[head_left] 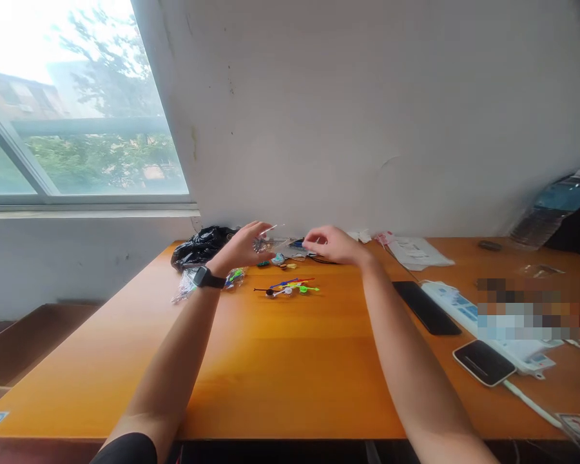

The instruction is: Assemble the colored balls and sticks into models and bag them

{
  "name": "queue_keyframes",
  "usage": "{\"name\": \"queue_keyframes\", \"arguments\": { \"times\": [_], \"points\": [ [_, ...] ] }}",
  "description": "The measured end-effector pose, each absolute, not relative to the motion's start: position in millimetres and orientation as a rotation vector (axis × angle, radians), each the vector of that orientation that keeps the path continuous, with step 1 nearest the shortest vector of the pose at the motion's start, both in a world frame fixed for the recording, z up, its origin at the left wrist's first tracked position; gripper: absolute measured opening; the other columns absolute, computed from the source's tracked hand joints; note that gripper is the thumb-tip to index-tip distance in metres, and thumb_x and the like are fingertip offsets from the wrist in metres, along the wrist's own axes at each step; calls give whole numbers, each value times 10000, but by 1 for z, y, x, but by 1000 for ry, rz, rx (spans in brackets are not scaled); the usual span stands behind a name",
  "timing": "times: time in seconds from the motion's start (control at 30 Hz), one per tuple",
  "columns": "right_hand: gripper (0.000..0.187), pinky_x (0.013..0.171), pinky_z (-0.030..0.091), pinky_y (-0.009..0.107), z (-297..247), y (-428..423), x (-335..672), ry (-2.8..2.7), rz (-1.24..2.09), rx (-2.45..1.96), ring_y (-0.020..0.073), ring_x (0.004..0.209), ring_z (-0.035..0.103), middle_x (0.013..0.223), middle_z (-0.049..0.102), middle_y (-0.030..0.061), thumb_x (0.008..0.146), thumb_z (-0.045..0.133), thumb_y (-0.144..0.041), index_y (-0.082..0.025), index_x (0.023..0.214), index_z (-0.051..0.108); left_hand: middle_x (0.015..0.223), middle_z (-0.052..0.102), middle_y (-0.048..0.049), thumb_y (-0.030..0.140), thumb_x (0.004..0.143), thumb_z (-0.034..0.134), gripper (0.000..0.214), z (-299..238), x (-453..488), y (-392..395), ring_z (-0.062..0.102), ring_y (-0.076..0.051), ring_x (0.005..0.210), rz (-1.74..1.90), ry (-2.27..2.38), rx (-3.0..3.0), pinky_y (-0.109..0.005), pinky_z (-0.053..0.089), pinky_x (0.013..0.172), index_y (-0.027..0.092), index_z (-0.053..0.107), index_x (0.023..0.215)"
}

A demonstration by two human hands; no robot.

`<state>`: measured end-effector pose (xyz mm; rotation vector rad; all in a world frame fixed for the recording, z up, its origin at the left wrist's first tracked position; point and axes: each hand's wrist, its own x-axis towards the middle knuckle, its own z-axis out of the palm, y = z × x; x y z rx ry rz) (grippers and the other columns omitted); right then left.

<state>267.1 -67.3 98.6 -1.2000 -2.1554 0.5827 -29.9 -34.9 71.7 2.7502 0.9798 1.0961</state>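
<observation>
Coloured plastic pieces (288,291) lie in a loose cluster on the wooden table (290,367), nearer us than both hands; some show thin stems and small round discs. We judge them very light and smooth, the stems springy and likely to bend or skid if pressed, the discs firmer. Best hold, we think: a fingertip pinch on a disc's rim, or on a stem close beside it. Left hand (244,246), watch at the wrist, is raised beyond the cluster, thumb and fingers well parted; clear plastic film (283,246) shows in and behind that gap, and we cannot tell whether it is gripped. Right hand (336,245) hangs opposite, fingers curled in towards the thumb with little gap; we cannot tell whether anything thin is pinched there. The film looks limp, slippery and easily creased, best taken by an edge.
</observation>
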Motion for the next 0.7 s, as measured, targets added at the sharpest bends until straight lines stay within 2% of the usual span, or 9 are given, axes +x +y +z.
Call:
{"name": "queue_keyframes", "arguments": {
  "times": [0.07,0.13,0.17,0.23,0.27,0.33,0.5,0.7],
  "points": [
    [187,701,488,270,75,-48,267,-2380,641,-1342,200,843,701,935,795,64,886,774,-352,-168,905,802,1106,715,-82,457,835,841,563,66,-32,-28,685,-246,979,1113,946,2678,-378,555,892,194,657,1297],
    [181,736,499,261,52,-34,260,-2507,728,-1423,209,910,727,1053,806,76,869,794,-313,-173,983,814,1092,729,-75,468,833,843,528,62,-32,-25,688,-238,972,1110,926,2631,-372,554,895,186,675,1246],
    [226,747,502,256,42,-29,254,-2536,734,-1452,213,941,734,1123,801,79,846,821,-314,-182,1029,816,1090,734,-73,470,830,847,523,62,-31,-25,687,-235,971,1106,917,2618,-370,553,896,184,680,1235],
    [433,761,502,245,27,-24,241,-2589,668,-1480,228,1011,734,1241,776,91,747,914,-316,-189,1145,804,1089,739,-70,476,828,854,538,62,-29,-25,687,-230,968,1104,894,2600,-367,555,892,183,684,1246],
    [539,752,499,241,21,-24,235,-2622,641,-1490,232,1019,735,1252,773,92,690,953,-309,-190,1192,794,1094,742,-72,480,828,857,556,62,-28,-26,688,-230,970,1105,884,2593,-368,557,894,185,683,1267],
    [622,722,488,234,14,-24,225,-2702,583,-1507,234,1002,739,1206,789,97,642,982,-275,-173,1223,786,1120,746,-78,487,831,858,586,62,-28,-26,692,-233,991,1103,869,2582,-375,563,912,194,680,1307],
    [336,626,438,236,6,-23,221,-2784,512,-1554,209,882,744,1056,818,100,728,881,-130,-147,1059,825,1167,752,-90,485,837,849,572,61,-30,-27,704,-243,1033,1113,885,2546,-393,585,932,216,694,1317],
    [302,597,428,239,11,-18,235,-2759,623,-1622,202,802,728,981,818,92,710,867,-106,-142,1007,832,1108,760,-82,457,829,854,549,59,-17,-38,724,-238,990,1195,905,2481,-399,600,902,236,704,1309]
  ]
}}
